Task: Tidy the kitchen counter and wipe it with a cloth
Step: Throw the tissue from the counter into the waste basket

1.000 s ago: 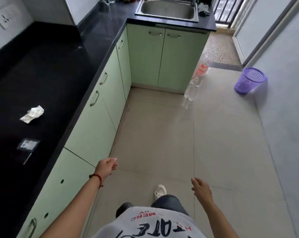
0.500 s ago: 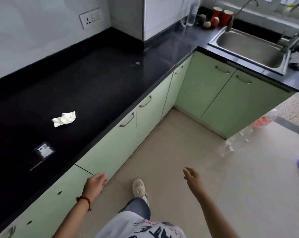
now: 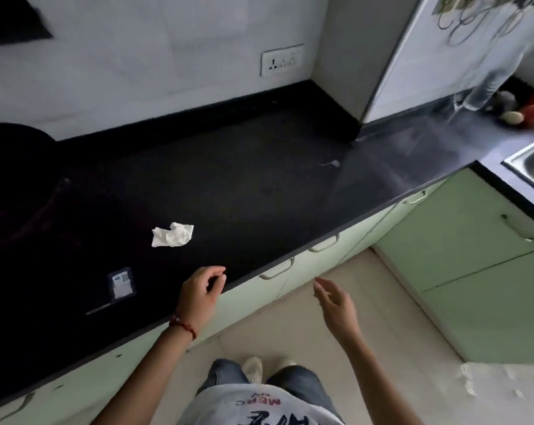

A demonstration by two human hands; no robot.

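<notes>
A crumpled white paper tissue (image 3: 172,234) is seen lying on the glossy black stone tabletop (image 3: 259,191). The left hand (image 3: 202,294), loosely curled and empty, is held over its front edge; the right hand (image 3: 336,305), fingers relaxed, is held above the floor.

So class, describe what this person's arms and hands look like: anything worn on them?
Both forearms are bare, no sleeves showing. The left hand has a red beaded bracelet at its wrist. The right hand wears nothing; no rings visible on the fingers.

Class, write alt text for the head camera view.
A person's empty left hand hovers over the front edge of a black kitchen counter, the right hand over the floor. A crumpled white tissue and small packet lie on it.
</notes>
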